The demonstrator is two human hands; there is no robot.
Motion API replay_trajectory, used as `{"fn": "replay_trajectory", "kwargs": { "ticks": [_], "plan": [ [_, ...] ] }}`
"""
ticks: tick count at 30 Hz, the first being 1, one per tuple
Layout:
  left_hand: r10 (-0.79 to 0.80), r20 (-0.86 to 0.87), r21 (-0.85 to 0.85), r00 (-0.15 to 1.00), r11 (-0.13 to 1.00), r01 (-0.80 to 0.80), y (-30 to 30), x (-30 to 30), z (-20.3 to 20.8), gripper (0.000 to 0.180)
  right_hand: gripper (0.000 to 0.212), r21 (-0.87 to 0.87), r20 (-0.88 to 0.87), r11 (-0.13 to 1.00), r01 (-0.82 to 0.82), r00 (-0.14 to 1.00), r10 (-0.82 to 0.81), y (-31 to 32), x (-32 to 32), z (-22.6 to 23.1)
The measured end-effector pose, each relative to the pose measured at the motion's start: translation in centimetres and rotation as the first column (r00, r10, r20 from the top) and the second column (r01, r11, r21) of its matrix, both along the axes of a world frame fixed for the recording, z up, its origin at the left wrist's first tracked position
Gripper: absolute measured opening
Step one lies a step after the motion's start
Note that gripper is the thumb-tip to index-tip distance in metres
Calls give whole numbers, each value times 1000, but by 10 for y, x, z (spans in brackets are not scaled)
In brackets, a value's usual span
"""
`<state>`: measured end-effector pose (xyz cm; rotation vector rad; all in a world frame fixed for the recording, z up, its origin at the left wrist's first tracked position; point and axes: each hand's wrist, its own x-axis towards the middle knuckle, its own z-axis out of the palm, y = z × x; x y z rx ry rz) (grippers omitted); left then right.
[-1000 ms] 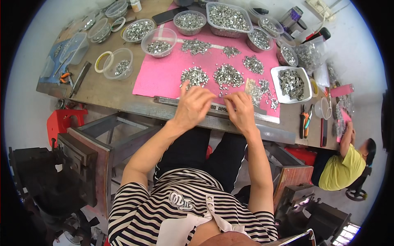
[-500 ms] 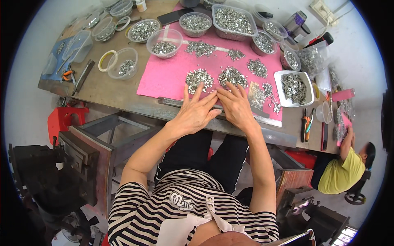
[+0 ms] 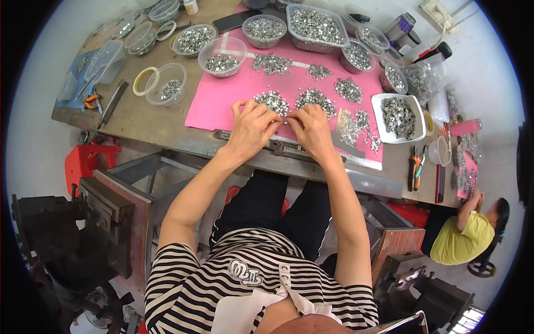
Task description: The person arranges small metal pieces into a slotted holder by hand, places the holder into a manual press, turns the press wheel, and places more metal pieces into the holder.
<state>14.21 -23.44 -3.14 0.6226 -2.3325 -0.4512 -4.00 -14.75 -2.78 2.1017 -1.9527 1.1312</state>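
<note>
My left hand point(image 3: 251, 129) and my right hand point(image 3: 312, 132) meet at their fingertips above the front of a pink mat point(image 3: 217, 103). Both have thumb and fingers pinched together; whatever lies between them is too small to name. Just beyond the left fingers is a left pile of small silvery metal pieces point(image 3: 272, 102), and past the right fingers a matching right pile point(image 3: 315, 101). Under my wrists, along the table's front edge, runs a narrow metal bar point(image 3: 278, 147) with a dark block at its middle, partly covered by my hands.
A white tray point(image 3: 414, 114) of metal pieces stands right of the mat. Several clear tubs, including a large rectangular tub point(image 3: 316, 28), line the back. Pliers point(image 3: 414, 170) lie at right, a flat file point(image 3: 113, 104) at left. A person in a yellow shirt point(image 3: 464, 236) works at far right.
My hands have gone from fingers stretched over the piles to pinching close together, nearer the mat's front. The bar's dark block now shows between them. The other person's arm has shifted slightly.
</note>
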Motion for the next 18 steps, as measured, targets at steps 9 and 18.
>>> {"fn": "replay_trajectory", "kwargs": {
  "ticks": [9, 18],
  "plan": [
    [-27, 69, 12, 997, 1000, 26, -9, 0, -1, 8, 8, 74, -67, 994, 82, 995, -77, -1, 2, -7],
    [-1, 119, -124, 993, 992, 16, -1, -14, -3, 8, 9, 49, -52, 997, 59, 997, -56, 3, 1, -10]
  ]
}}
